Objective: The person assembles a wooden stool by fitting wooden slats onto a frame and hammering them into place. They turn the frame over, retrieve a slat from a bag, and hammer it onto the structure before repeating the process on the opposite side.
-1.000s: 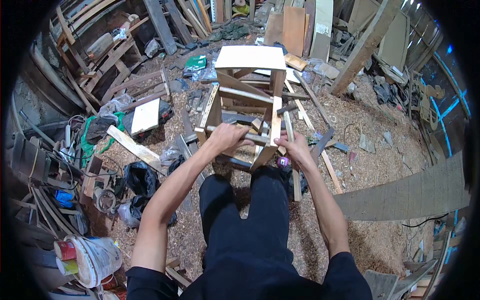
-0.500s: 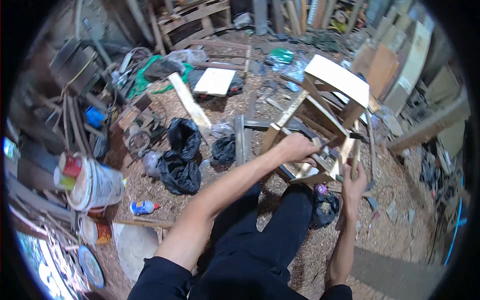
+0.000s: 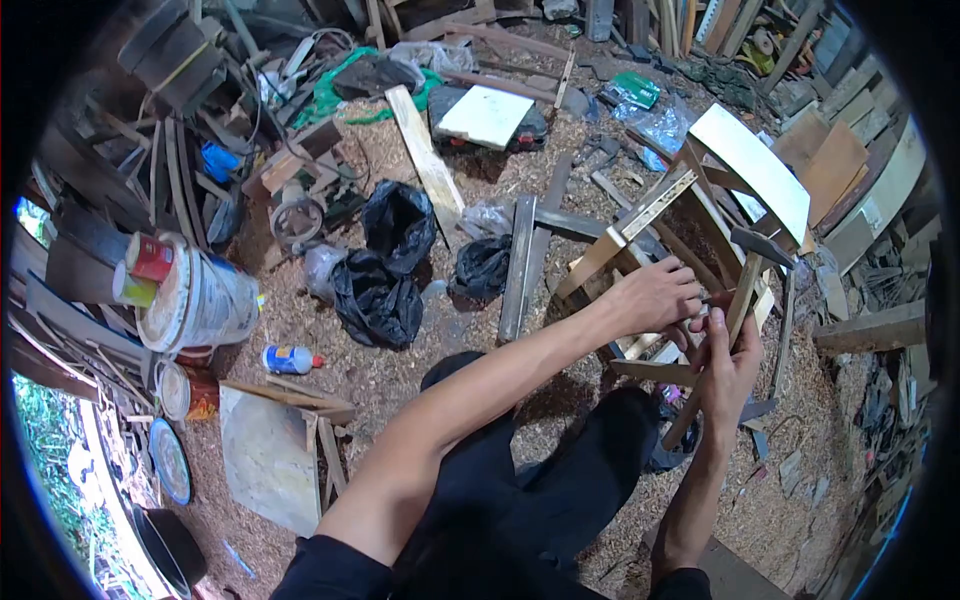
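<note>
A: Where is the wooden frame (image 3: pixel 577 284)?

B: On the floor (image 3: pixel 405 395), just in front of the knees, with the white panel (image 3: pixel 755 165) at its far end.

A: And the hands?

B: The right hand (image 3: pixel 728 370) is closed around the handle of the hammer (image 3: pixel 745 290), gripping it partway along. The left hand (image 3: pixel 655 300) is half curled over the frame's near end, fingertips close to the right thumb. I can't tell whether it pinches anything.

A: What could go wrong?

B: A bruised finger, I'd say. With the fingertips bunched so close to the hammer, a slip or a short swing might catch them. The hammer's head is also up near the white panel, so a careless turn of the wrist could dent its edge.

A: Anything else?

B: The frame may rock if knocked, since the loose shavings look like poor footing.
</note>
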`<state>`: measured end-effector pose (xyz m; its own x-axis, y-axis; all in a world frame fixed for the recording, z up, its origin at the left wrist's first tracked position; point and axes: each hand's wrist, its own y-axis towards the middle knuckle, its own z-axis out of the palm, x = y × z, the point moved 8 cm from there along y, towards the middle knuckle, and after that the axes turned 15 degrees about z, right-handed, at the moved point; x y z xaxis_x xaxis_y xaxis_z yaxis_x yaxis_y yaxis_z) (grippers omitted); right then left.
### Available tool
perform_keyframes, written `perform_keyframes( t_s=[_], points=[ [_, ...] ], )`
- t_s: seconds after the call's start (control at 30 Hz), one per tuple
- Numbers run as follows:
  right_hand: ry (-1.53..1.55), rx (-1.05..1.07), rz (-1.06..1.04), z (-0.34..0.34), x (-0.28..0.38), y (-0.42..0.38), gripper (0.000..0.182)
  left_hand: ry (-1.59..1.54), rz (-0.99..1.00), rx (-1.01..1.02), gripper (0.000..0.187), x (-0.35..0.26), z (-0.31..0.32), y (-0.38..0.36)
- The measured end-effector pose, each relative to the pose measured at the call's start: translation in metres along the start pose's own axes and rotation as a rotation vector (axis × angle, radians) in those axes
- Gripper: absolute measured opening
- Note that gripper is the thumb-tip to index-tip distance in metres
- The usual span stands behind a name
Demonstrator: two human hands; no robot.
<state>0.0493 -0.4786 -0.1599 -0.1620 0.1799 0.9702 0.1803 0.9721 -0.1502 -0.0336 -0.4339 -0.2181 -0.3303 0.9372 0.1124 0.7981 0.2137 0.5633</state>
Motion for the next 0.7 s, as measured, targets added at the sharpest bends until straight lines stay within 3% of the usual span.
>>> perform_keyframes(
  t_s=[0.1,0.17,0.27,0.37,0.4,0.43,0.47,0.5,0.53,0.57,0.63,0.7],
  points=[
    [-0.062,0.025,0.046,0.003,-0.006,0.001,0.02,0.079,0.043,-0.091,0.012,-0.009,-0.01,-0.001],
    [-0.077,-0.016,-0.066,0.006,0.001,-0.002,0.023,0.06,0.029,-0.045,0.019,-0.012,-0.012,-0.005],
    [-0.002,0.017,-0.066,0.027,0.006,-0.004,0.025,-0.021,-0.032,-0.11,0.045,-0.011,-0.023,-0.019],
    [-0.018,0.062,-0.12,0.053,0.015,-0.005,0.023,0.062,-0.102,-0.236,0.05,-0.01,-0.047,-0.061],
    [-0.112,0.11,-0.073,0.07,0.017,-0.007,0.022,-0.229,-0.222,-0.336,0.051,-0.002,-0.049,-0.086],
    [-0.203,0.159,-0.029,0.09,0.017,-0.009,0.021,0.024,-0.215,-0.265,0.041,-0.006,-0.07,-0.108],
    [-0.219,0.204,0.01,0.112,0.015,-0.006,0.02,-0.244,-0.478,-0.398,0.034,0.006,-0.061,-0.15],
    [-0.219,0.297,0.02,0.144,0.025,-0.007,0.02,-0.143,-0.466,-0.35,0.033,0.003,-0.066,-0.184],
    [-0.253,0.348,-0.085,0.175,0.023,0.001,0.018,-0.046,-0.453,-0.297,0.033,-0.001,-0.076,-0.218],
    [-0.23,0.412,-0.086,0.212,0.025,0.004,0.017,0.015,-0.552,-0.296,0.039,0.005,-0.088,-0.248],
    [-0.274,0.531,-0.315,0.291,0.026,0.014,0.021,0.133,-0.816,-0.287,0.046,0.026,-0.101,-0.32],
    [-0.317,0.629,-0.4,0.37,-0.001,0.027,0.021,0.248,-0.946,-0.292,0.037,0.053,-0.109,-0.388]
  ],
)
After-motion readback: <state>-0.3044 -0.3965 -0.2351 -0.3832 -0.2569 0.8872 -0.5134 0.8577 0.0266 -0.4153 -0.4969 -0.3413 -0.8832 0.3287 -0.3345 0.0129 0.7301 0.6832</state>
